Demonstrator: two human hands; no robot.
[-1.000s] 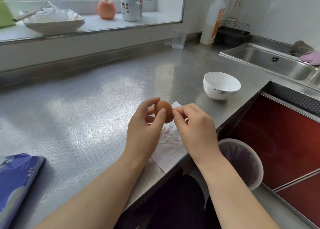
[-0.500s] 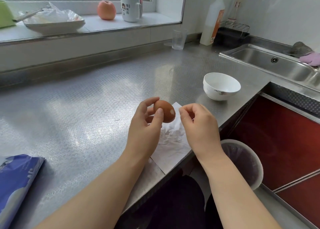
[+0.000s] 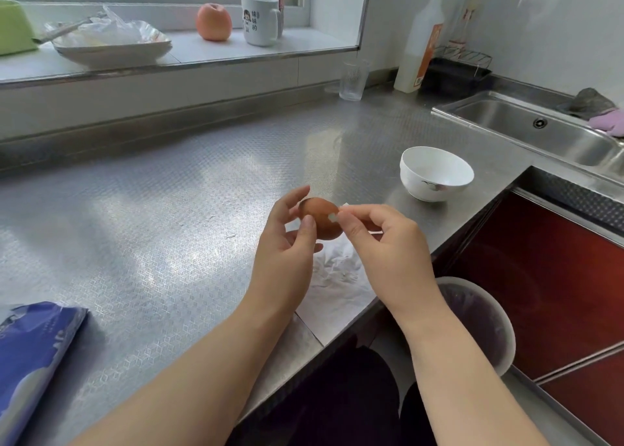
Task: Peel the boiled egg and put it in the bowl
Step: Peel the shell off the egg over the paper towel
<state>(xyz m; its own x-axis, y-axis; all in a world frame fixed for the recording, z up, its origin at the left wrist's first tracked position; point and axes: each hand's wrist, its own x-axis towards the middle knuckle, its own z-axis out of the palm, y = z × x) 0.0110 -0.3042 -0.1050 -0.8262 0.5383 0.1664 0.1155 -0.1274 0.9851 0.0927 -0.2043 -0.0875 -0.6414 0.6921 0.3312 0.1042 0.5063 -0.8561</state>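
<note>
A brown boiled egg [image 3: 320,216] is held above the steel counter by my left hand [image 3: 287,253], thumb in front and fingers behind. A small white patch shows on the egg's right side where shell is gone. My right hand [image 3: 388,253] pinches at that patch with thumb and forefinger. A white paper towel [image 3: 337,283] lies on the counter under both hands. The white bowl [image 3: 435,172] stands empty to the right and farther back.
A lined bin [image 3: 479,320] sits below the counter edge at the right. A sink [image 3: 540,131] is at the far right. A blue packet [image 3: 30,361] lies near left. A glass [image 3: 353,79], a bottle [image 3: 418,47], a mug [image 3: 260,18] and an apple [image 3: 213,22] stand at the back.
My right hand pulled away from the egg, leaving a small white bare spot on the shell, and has now come back to pinch at that spot. The left hand kept hold.
</note>
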